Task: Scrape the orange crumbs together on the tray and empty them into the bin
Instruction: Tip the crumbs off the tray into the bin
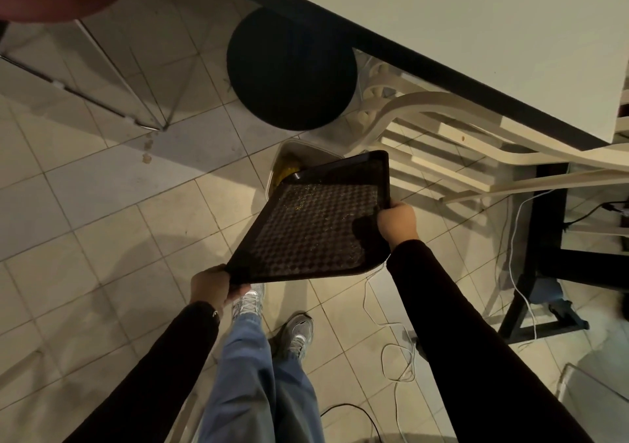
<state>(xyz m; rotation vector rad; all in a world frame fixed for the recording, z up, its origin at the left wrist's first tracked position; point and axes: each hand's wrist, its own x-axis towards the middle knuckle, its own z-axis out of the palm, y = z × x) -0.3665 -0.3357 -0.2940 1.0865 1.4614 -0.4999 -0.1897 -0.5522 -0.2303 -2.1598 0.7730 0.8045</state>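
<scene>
Head view shows the tray held in the air and tilted down, so that its far corner hangs just over the bin on the floor. I think the slope is there to let the crumbs slide out at one corner. An orange crumbs heap lies inside the bin, and only fine specks cling to the patterned bottom of the tray. The left hand grips the near corner with curled fingers. The right hand grips the right edge, thumb on top. The emptying seems nearly done. The floor is pale tile. A black round stool, a white chair and a white table stand near, and thin cables lie beside the feet.
</scene>
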